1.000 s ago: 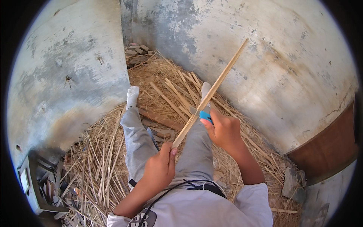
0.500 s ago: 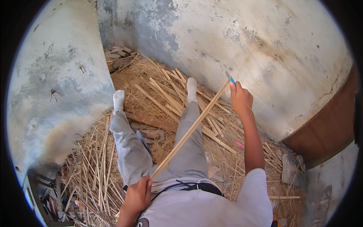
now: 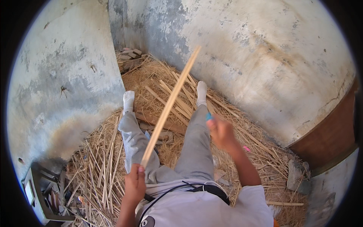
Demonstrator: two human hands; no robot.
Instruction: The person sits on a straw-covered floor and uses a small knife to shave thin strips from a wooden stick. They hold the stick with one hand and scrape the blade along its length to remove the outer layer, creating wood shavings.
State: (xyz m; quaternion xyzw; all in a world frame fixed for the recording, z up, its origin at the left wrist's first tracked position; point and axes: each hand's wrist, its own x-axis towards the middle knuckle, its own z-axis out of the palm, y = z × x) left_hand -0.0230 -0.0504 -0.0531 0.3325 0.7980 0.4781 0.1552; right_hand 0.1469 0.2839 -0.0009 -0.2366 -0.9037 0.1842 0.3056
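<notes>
Wooden strip [image 3: 170, 104], one, long, pale and narrow: lower end in the fingers of the left hand [image 3: 135, 184], the rest slanting up and away to the right of them, over the left leg [image 3: 132, 132].

Left fingers: closed about the strip, thumb along it at the very end. Held so, apparently, to leave nearly the whole length bare; the slant seems to lift it clear of both legs.

Blue tool [image 3: 209, 117], one: handle end showing at the top of the right hand, well apart from the strip. Right fingers: curled in, narrow, about the tool; blurred. Whether a blade stands out cannot be told. The thumb lies up along it, probably for a firm, steered hold.

Right leg [image 3: 194, 142]: between the two hands and beyond them, stretched forward, set wide of the left one, which presumably keeps the middle free.

Loose strips [image 3: 183, 109], several: on the floor beyond both sets of fingers, roughly side by side between the feet, perhaps laid there to be within reach.

Thin sticks [image 3: 101, 159], many: heaped to the left of the left fingers.

Pink scrap [image 3: 246, 148], one: floor, just right of the right fingers.

Stone block [image 3: 297, 177], grey: farther right of them, near the wall.
</notes>
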